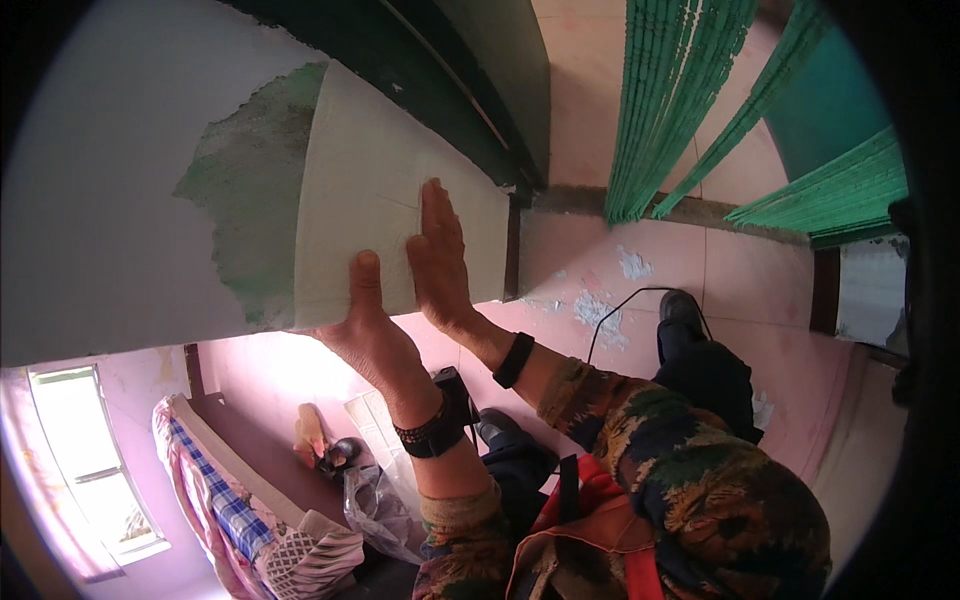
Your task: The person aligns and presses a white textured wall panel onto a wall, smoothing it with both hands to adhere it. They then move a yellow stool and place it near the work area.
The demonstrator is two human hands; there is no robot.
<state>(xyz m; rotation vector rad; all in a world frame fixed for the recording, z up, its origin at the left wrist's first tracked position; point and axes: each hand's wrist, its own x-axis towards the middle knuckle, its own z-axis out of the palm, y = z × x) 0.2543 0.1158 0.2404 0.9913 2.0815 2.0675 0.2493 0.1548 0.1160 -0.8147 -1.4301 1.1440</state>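
Observation:
A smooth cream sheet [350,180] lies against the wall, its left edge running beside a bare grey-green patch [255,170] where the paint is gone. My right hand [438,265] rests on this sheet with its fingers straight and close together, holding nothing. Lower and to the left, my left hand [372,345] is at the wall's bottom edge in the picture. Its thumb points up along the sheet, apart from the other fingers, which are mostly hidden at the wall's corner. A thin crease or line shows on the sheet next to my right fingers.
Pale paint flakes [597,310] lie on the pink floor [740,270]. Green strand curtains [660,110] hang at the upper right, by a dark green door frame [450,80]. At the lower left are cloth-draped furniture [235,505], a clear plastic bag [380,510] and shoes [343,452]. A thin black cable [605,320] crosses the floor.

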